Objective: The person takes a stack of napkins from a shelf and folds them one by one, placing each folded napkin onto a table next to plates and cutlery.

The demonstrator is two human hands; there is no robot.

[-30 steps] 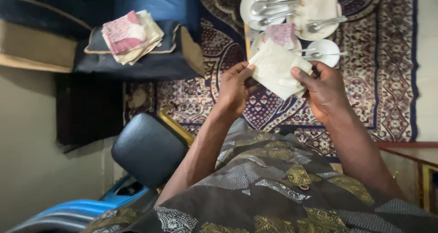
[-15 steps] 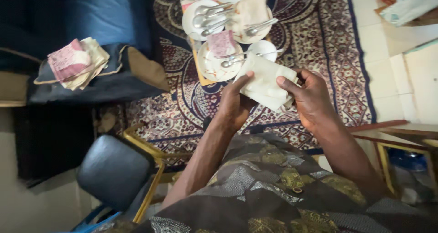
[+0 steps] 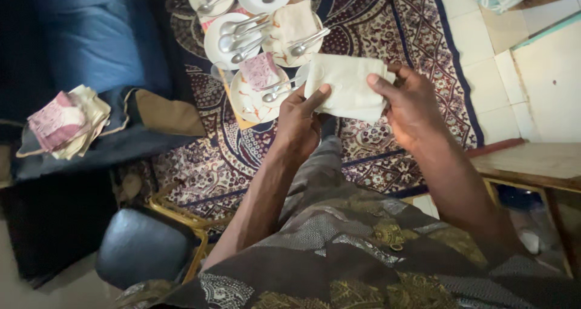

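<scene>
Napkin (image 3: 346,91): cream cloth, folded to a soft rectangle, held up in the upper centre of the frame above the rug, between both hands.
Left hand (image 3: 299,118): pinched on the napkin's lower left edge, thumb on top, fingers behind.
Right hand (image 3: 411,103): clamped on the napkin's right end, thumb on the face, fingers wrapped behind.
Key relation: napkin's long axis runs left to right across the frame, spanning from one hand to the other; both hands touch it, the right covers more cloth, the left only nips an edge.
Texture: napkin limp, matte, slightly creased, layers bunched at the right end.
Plates (image 3: 251,97): white round china, upper centre, just beyond the napkin; one carries a pink folded napkin (image 3: 259,70), another a cream one (image 3: 293,21).
Cutlery (image 3: 239,33): shiny metal spoons and forks lying across the plates.
Rug (image 3: 387,36): patterned, dark red and cream, under the plates.
Napkin stack (image 3: 66,121): pink and cream cloths on a dark cushion, left edge of the frame, well apart from the hands.
Chair (image 3: 142,245): black padded seat, gold frame, lower left.
Floor (image 3: 520,79): pale tiles, right side.
</scene>
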